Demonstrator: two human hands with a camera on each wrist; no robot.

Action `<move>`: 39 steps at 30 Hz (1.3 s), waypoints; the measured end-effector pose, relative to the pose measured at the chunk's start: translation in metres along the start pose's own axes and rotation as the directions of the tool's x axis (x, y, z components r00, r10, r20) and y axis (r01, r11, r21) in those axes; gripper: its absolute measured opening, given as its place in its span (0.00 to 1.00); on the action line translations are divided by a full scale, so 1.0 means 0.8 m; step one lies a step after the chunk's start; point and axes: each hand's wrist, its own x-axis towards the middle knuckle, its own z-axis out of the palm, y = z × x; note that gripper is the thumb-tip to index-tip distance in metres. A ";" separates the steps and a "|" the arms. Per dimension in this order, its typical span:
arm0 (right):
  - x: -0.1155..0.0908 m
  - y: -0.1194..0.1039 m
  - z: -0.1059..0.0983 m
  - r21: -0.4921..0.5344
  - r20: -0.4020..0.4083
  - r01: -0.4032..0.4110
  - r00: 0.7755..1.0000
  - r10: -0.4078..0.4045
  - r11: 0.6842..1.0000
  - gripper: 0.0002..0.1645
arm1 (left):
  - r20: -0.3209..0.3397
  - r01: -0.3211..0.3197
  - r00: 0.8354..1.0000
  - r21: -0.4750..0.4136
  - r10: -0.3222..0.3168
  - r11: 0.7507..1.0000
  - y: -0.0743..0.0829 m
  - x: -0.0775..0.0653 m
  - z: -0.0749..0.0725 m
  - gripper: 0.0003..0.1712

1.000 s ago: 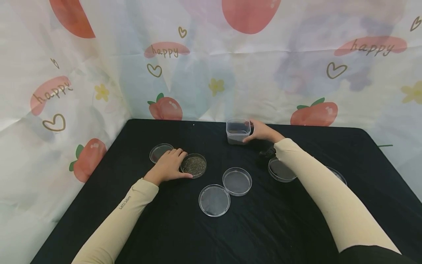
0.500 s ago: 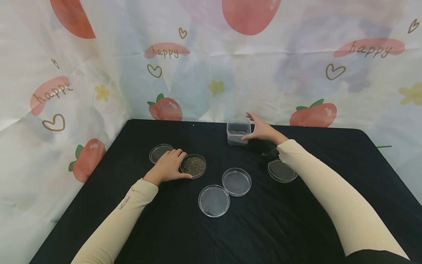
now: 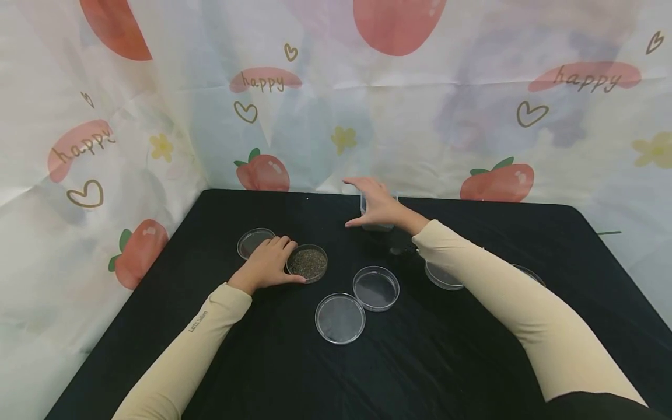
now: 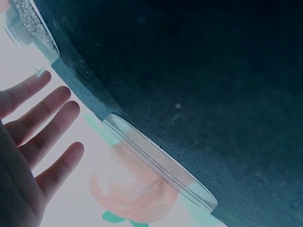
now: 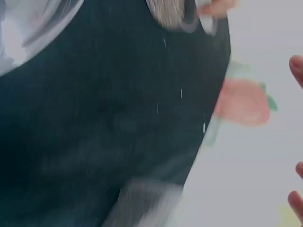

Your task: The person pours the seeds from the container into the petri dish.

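My left hand (image 3: 269, 263) rests beside a petri dish (image 3: 307, 263) full of brownish grains, thumb at its near side and fingertips at its far left. In the left wrist view the left fingers (image 4: 59, 113) are straight and spread, one tip close to that dish (image 4: 35, 26). At the back of the table, my right hand (image 3: 379, 205) hovers with thumb and fingers spread wide, holding nothing. Behind it stands a clear square plastic container (image 3: 379, 227), mostly hidden. The right wrist view is blurred; the container (image 5: 142, 203) shows low in it.
A clear dish (image 3: 251, 242) lies left of the grain dish. Two clear dishes (image 3: 375, 289) (image 3: 340, 318) touch each other in the middle. More dishes (image 3: 443, 277) lie right, partly under the right sleeve (image 3: 488, 280). Behind the black table (image 3: 236, 361) hangs a patterned curtain (image 3: 310, 128).
My right hand has let go of the container and moved left across the front of it, fingers spread. The left hand and the grain dish have stayed where they were.
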 end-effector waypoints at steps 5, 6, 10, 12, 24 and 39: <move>0.015 -0.034 0.033 -0.046 0.158 0.087 0.984 -0.078 0.995 0.54 | 0.017 0.008 1.000 0.014 -0.008 1.000 -0.001 0.001 0.001 0.51; 0.017 -0.038 0.040 -0.054 0.189 0.105 0.977 -0.093 0.993 0.53 | 0.019 0.007 1.000 0.019 -0.008 1.000 -0.001 0.002 0.001 0.51; 0.025 -0.050 0.060 -0.072 0.292 0.151 0.948 -0.124 0.986 0.50 | 0.023 0.006 1.000 0.021 -0.006 1.000 -0.002 0.003 0.001 0.51; 0.027 -0.053 0.068 -0.072 0.328 0.156 0.937 -0.124 0.985 0.50 | 0.022 0.005 1.000 0.023 -0.006 1.000 -0.002 0.003 0.001 0.51; 0.031 -0.058 0.096 -0.135 0.446 0.186 0.889 -0.108 0.973 0.55 | -0.002 -0.007 1.000 0.047 0.007 0.999 -0.004 0.003 0.004 0.51; 0.030 -0.056 0.101 -0.178 0.453 0.288 0.873 -0.182 0.941 0.52 | 0.002 -0.023 1.000 0.058 0.023 0.998 -0.004 0.001 -0.002 0.50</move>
